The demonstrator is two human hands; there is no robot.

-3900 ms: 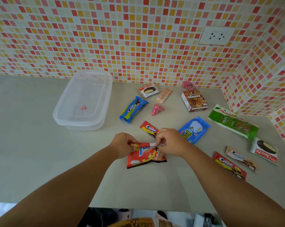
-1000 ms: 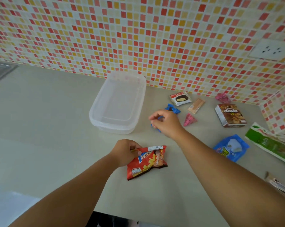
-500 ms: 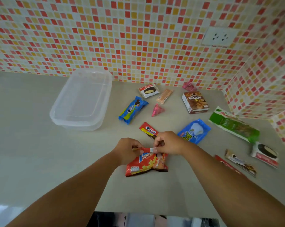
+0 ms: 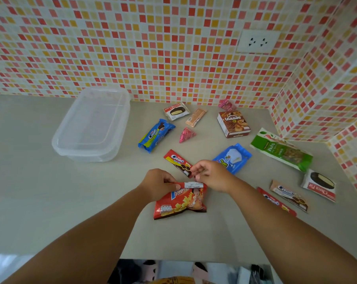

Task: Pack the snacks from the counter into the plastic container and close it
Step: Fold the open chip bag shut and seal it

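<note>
The left hand (image 4: pixel 158 184) pinches the folded top edge of the red potato chip bag (image 4: pixel 180 202), which lies on the counter (image 4: pixel 40 201) in front of the person. The right hand (image 4: pixel 211 175) is at the other end of that folded edge, with its fingers curled; it seems to hold something small between thumb and finger, but I cannot tell what it is — the view there is blurred.

The plastic container (image 4: pixel 93 125) stands at the left, near the tiled wall (image 4: pixel 132 48), with its lid on and no snack visible inside. The other snacks lie apart on the counter: a blue cookie pack (image 4: pixel 156 135), a choco pie (image 4: pixel 176 111), a small wafer (image 4: pixel 196 117), a pink candy (image 4: pixel 186 135) and a second pink piece (image 4: pixel 226 104) by the wall, a brown box (image 4: pixel 234 124), a red cookie stick (image 4: pixel 178 161) just beside the right hand, a blue pouch (image 4: pixel 234 156), a green nut bag (image 4: pixel 282 150), and — at the right edge — another choco pie (image 4: pixel 319 185) and two more cookie sticks (image 4: pixel 288 195). A white socket (image 4: pixel 257 41) is on the wall.
</note>
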